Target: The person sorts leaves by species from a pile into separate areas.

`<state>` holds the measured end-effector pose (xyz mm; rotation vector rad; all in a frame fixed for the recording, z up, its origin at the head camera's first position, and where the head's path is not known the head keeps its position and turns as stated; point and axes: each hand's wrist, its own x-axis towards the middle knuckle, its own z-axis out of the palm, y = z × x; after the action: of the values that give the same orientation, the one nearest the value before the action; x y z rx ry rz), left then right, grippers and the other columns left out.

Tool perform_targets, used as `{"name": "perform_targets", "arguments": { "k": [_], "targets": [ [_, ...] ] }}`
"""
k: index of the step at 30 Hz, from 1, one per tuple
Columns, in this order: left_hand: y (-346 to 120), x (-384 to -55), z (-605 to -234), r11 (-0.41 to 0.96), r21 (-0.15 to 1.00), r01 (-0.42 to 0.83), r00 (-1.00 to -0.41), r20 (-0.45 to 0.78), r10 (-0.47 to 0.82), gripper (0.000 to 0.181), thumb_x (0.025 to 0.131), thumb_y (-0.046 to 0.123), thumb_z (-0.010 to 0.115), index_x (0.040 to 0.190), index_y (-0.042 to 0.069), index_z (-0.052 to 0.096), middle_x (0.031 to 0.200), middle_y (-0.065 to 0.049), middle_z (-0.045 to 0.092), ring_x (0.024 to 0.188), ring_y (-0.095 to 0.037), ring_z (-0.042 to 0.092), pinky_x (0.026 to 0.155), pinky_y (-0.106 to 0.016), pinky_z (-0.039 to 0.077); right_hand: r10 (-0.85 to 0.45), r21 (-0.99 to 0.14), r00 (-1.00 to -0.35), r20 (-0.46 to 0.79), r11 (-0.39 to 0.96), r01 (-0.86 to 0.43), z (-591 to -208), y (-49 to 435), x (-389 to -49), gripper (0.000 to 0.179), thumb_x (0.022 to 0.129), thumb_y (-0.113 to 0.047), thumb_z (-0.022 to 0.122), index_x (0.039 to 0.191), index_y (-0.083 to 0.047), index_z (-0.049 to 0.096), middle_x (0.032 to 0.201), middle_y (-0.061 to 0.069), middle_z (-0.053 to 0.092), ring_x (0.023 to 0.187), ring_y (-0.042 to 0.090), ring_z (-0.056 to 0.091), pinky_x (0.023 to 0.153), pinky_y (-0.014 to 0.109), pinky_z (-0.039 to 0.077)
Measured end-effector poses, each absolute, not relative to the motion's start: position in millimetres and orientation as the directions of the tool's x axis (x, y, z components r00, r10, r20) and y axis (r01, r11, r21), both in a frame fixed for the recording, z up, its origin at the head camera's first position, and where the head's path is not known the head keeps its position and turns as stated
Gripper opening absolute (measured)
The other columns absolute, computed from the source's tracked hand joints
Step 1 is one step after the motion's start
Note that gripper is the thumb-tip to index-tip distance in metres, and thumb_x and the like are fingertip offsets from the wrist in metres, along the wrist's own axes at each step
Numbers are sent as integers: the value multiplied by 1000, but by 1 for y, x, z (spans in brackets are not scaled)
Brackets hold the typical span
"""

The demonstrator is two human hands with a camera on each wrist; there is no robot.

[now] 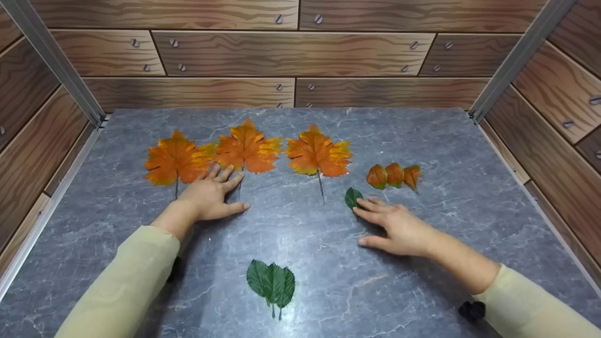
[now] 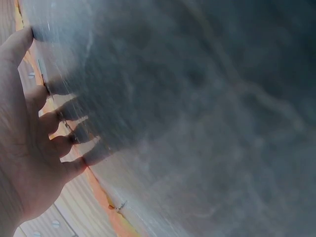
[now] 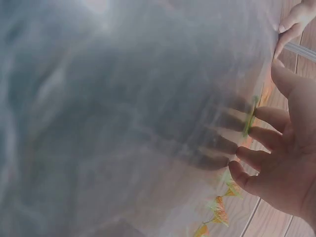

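Note:
Three orange maple leaves lie in a row: the left leaf (image 1: 173,157), the middle leaf (image 1: 247,148) and the right leaf (image 1: 317,150). My left hand (image 1: 209,195) rests with spread fingers by the lower edges of the left and middle leaves, its fingertips over the left one's edge. In the left wrist view that hand's fingers (image 2: 49,121) reach down to the tabletop. Farther right, my right hand (image 1: 399,227) touches a small green leaf (image 1: 353,198) with extended fingertips. The right wrist view shows this green leaf (image 3: 251,118) edge-on at the fingertips.
Three small orange-brown leaves (image 1: 394,175) overlap in a row beyond my right hand. Several green leaves (image 1: 272,284) lie fanned near the front of the grey marbled table (image 1: 319,244). Wood-patterned panels (image 1: 291,51) and metal posts (image 1: 516,61) bound the back and sides.

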<state>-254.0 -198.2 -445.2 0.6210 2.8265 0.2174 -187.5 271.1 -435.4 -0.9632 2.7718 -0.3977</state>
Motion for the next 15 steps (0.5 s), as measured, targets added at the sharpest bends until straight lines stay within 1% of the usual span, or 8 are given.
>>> {"name": "perform_targets", "arguments": {
  "k": [2,5,10,15],
  "targets": [
    [-199,-252,-448,898,199,391,-879,-206,429,95,100,76,48,171,18,23,176,-17,13,160,-47,6,126,-66,11,-634,-308,-763,-127,756,-577,-436,272,-187,80,103,-62,60,163,-13,44,171,11,33,156,44,28,115,77,27],
    [-199,-251,-451,897,202,394,-875,-214,433,95,100,77,47,171,18,22,175,-18,13,160,-48,6,126,-66,11,-634,-327,-754,-172,759,-564,-436,274,-187,81,103,-64,58,165,-14,41,172,8,30,158,43,23,116,76,25],
    [-199,-254,-448,896,191,401,-877,-202,436,95,100,77,46,171,18,23,175,-18,13,160,-48,6,126,-67,11,-629,-324,-756,-181,764,-558,-434,275,-189,80,104,-64,57,166,-16,40,173,6,28,159,41,21,118,73,24],
    [-196,-255,-442,900,160,406,-878,-206,433,95,100,76,47,171,18,23,176,-18,14,160,-48,7,124,-70,9,-632,-326,-755,-176,761,-561,-433,275,-189,79,104,-62,58,166,-16,40,173,6,27,159,40,21,119,72,23]
  ]
}}
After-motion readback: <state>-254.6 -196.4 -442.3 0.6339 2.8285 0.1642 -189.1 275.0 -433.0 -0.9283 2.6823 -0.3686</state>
